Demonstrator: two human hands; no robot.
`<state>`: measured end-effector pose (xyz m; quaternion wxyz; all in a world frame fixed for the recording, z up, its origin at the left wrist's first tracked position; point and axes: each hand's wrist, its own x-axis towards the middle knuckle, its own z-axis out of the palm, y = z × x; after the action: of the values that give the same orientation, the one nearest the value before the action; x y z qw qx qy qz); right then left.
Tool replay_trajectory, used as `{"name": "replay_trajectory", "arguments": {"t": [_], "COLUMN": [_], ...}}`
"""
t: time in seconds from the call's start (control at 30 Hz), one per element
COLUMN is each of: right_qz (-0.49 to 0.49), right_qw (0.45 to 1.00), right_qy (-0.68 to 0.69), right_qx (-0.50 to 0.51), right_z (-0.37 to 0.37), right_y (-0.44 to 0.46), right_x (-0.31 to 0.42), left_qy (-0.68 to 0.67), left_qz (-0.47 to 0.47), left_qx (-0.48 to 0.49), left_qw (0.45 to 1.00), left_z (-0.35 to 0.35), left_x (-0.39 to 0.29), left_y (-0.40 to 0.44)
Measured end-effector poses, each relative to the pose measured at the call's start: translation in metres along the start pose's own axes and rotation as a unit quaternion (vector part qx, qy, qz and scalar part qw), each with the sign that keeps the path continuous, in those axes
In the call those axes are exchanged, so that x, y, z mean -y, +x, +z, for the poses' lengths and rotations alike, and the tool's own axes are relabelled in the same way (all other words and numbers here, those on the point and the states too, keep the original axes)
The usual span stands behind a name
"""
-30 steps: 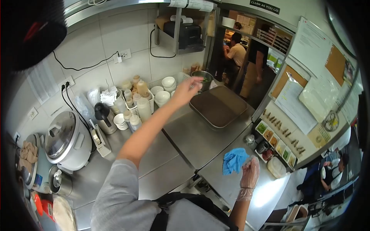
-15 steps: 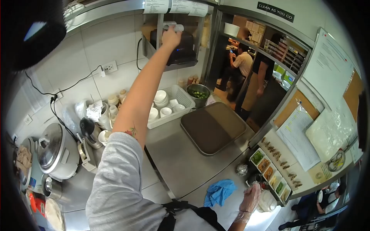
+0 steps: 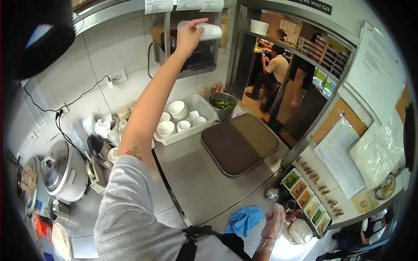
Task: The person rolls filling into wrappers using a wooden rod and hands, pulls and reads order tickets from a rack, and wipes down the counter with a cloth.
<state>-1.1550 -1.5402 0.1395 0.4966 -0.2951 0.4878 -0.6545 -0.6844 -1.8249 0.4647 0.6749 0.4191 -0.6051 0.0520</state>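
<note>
My left hand [image 3: 190,38] is raised at the printer [image 3: 198,56] on the wall shelf. Its thumb side is closed on a curled white receipt slip [image 3: 210,31], with the index finger stretched out above it. Low on the right, my right hand [image 3: 274,219] wears a clear plastic glove and hangs over the counter with its fingers stretched forward. Beside it lies a crumpled blue cloth [image 3: 245,220]. A lidded plastic jar [image 3: 300,232] stands on its other side. Nothing shows in the gloved fingers.
A brown tray [image 3: 239,143] lies on the steel counter [image 3: 183,174]. Behind it are a white basket [image 3: 204,130] of bowls and a metal pot [image 3: 223,114] of green produce. A rice cooker [image 3: 65,169] stands left; garnish containers [image 3: 305,198] line the right. People are beyond the opening.
My left hand has drawn the receipt slip out from the printer, and more of the paper shows. The gloved right hand has shifted slightly left, nearer the blue cloth.
</note>
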Motion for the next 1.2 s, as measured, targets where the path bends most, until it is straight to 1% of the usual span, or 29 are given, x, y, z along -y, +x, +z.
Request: {"name": "replay_trajectory", "arguments": {"t": [0.03,0.07,0.1,0.13,0.2,0.23,0.27,0.33,0.4,0.47,0.5,0.6,0.7,0.73,0.8,0.83,0.93,0.97,1.07,1.1,1.2], "right_qz": [-0.011,-0.022,-0.033,-0.019,0.007,0.003,-0.002,-0.019,-0.027,-0.045,-0.071,-0.117,-0.141,-0.145,-0.154,-0.141,-0.112,-0.108,-0.117,-0.099,-0.073], "right_qw": [0.999,0.998,0.997,0.998,0.997,0.997,0.997,0.995,0.991,0.992,0.985,0.977,0.961,0.96,0.958,0.964,0.955,0.952,0.95,0.954,0.948], "right_qy": [-0.027,-0.055,-0.052,-0.033,0.005,0.005,0.005,0.023,0.03,-0.021,-0.038,-0.048,-0.013,-0.016,-0.02,-0.055,-0.048,-0.016,0.019,0.058,0.116], "right_qx": [0.013,0.027,0.047,0.055,0.07,0.073,0.074,0.094,0.127,0.115,0.152,0.173,0.239,0.24,0.241,0.218,0.271,0.287,0.291,0.277,0.287], "right_z": [0.001,0.002,0.004,0.007,0.018,0.022,0.026,0.028,0.035,0.046,0.047,0.066,0.071,0.074,0.082,0.086,0.102,0.103,0.107,0.11,0.117], "right_y": [-0.002,-0.004,-0.005,-0.01,-0.015,-0.018,-0.02,-0.023,-0.03,-0.041,-0.043,-0.058,-0.057,-0.058,-0.059,-0.06,-0.068,-0.063,-0.063,-0.067,-0.071], "right_x": [0.0,0.0,0.0,0.004,0.015,0.02,0.024,0.027,0.039,0.051,0.056,0.079,0.094,0.099,0.109,0.113,0.119,0.11,0.098,0.099,0.105], "left_qy": [-0.11,-0.149,-0.203,-0.256,-0.251,-0.3,-0.278,-0.296,-0.321,-0.344,-0.352,-0.373,-0.386,-0.39,-0.383,-0.379,-0.291,-0.258,-0.204,-0.209,-0.179], "left_qz": [-0.085,-0.099,-0.122,-0.148,-0.165,-0.179,-0.196,-0.194,-0.203,-0.202,-0.195,-0.203,-0.221,-0.225,-0.192,-0.175,-0.076,-0.05,-0.017,-0.032,-0.018], "left_qx": [0.031,0.077,0.095,0.113,0.167,0.178,0.187,0.209,0.216,0.216,0.212,0.215,0.222,0.224,0.239,0.248,0.27,0.284,0.362,0.374,0.391], "left_qw": [0.99,0.981,0.967,0.949,0.939,0.92,0.922,0.912,0.899,0.891,0.89,0.88,0.868,0.865,0.872,0.874,0.915,0.922,0.909,0.903,0.903], "left_z": [0.005,0.007,0.008,0.009,0.004,0.002,-0.001,-0.004,-0.007,-0.01,-0.012,-0.017,-0.024,-0.026,-0.03,-0.031,-0.037,-0.042,-0.055,-0.058,-0.063], "left_x": [-0.013,-0.033,-0.047,-0.06,-0.088,-0.105,-0.125,-0.14,-0.162,-0.18,-0.186,-0.198,-0.207,-0.211,-0.216,-0.219,-0.235,-0.241,-0.255,-0.258,-0.26], "left_y": [-0.016,-0.036,-0.053,-0.073,-0.104,-0.121,-0.135,-0.159,-0.18,-0.199,-0.207,-0.228,-0.246,-0.252,-0.264,-0.27,-0.291,-0.296,-0.301,-0.304,-0.31]}}
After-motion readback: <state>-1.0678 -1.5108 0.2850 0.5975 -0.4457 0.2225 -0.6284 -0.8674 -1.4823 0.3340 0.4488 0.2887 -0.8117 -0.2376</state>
